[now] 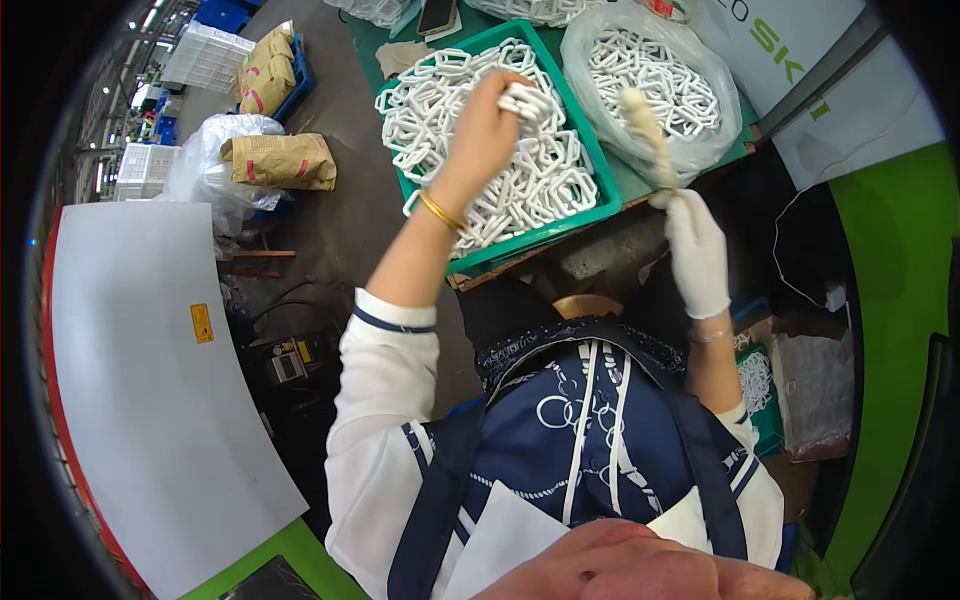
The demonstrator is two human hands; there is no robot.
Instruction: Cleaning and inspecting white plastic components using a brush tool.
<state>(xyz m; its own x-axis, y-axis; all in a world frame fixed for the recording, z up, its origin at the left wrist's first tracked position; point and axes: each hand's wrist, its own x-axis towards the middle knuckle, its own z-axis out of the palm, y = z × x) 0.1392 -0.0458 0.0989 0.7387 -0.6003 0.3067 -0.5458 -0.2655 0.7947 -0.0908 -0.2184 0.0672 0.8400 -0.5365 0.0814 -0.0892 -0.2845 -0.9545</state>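
1. In the head view, we see the left hand (488, 128), bare, reaching over the green crate (535, 241). Its fingers are curled in narrow around a small bunch of white links (527, 103); how many links are in the grip, we cannot tell.
2. We find a gold bangle (440, 211) around the left wrist, below a white sleeve (385, 350) with dark bands.
3. Beneath and around that hand, we see the heap of loose links (535, 190) filling the crate, oblong white rings lying at all angles. Whether the hand touches the heap, we cannot tell.
4. We see the right hand (697, 262) in a white glove, to the right of the crate. Its fingertips are closed on the lower end of a pale knobbly piece (648, 130), which stands upward in front of the clear bag; its blurred outline keeps us from telling what it is.
5. We see the clear bag (688, 158) just beside the crate, open at the top, with more white links inside.
6. Beyond the crate's far edge, we make out a dark phone (437, 16) on the green tabletop (372, 50).
7. At the left, we see brown sacks (305, 160) and a large white panel (140, 380).
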